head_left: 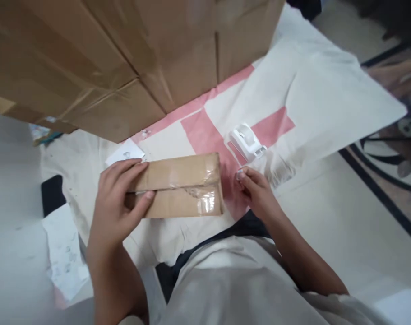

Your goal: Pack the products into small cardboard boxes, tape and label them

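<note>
A small brown cardboard box lies in front of me, with a seam along its top and shiny clear tape over its right end. My left hand grips its left end, thumb on the near half and fingers over the far half. To the right of the box and apart from it, my right hand is closed in a pinch. A small shiny bit of clear tape shows at its fingertips. Just beyond that hand stands a white tape dispenser with a roll in it.
Large taped cartons stand along the far side. A pink and white cloth covers the surface, with white paper behind my left hand. Crumpled clear plastic lies near the dispenser. A dark object sits at the left.
</note>
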{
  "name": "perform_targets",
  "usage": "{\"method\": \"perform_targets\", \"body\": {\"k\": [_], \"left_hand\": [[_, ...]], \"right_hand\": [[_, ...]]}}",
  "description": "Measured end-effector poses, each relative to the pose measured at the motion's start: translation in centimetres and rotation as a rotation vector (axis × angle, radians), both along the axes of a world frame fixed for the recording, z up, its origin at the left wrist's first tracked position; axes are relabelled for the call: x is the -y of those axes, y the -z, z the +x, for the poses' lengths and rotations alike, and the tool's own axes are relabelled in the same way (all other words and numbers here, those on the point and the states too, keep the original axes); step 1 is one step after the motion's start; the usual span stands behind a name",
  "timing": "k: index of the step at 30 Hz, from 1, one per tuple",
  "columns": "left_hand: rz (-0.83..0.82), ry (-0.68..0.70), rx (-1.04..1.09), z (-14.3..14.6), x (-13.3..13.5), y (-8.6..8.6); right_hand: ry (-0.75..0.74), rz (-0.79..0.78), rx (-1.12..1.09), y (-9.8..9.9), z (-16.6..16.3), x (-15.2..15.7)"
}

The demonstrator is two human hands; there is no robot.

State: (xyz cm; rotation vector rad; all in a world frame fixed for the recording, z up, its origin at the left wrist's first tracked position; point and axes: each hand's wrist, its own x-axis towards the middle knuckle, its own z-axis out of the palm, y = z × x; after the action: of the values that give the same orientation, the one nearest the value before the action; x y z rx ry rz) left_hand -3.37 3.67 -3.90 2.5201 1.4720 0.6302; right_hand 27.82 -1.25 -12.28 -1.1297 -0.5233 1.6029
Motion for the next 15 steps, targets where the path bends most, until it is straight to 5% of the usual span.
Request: {"method": "perform_targets", "body": {"k": [4, 15], "left_hand": [[0.002, -0.041, -0.020, 0.3, 0.1, -0.1], [-0.029, -0.119, -0.093, 0.0, 0.3, 0.0]], "right_hand": [[-0.087, -0.099, -0.277, 0.0, -0.1, -1.1], [-0.262, -0.204, -0.394, 0.9, -1.6, -2.5]]}}
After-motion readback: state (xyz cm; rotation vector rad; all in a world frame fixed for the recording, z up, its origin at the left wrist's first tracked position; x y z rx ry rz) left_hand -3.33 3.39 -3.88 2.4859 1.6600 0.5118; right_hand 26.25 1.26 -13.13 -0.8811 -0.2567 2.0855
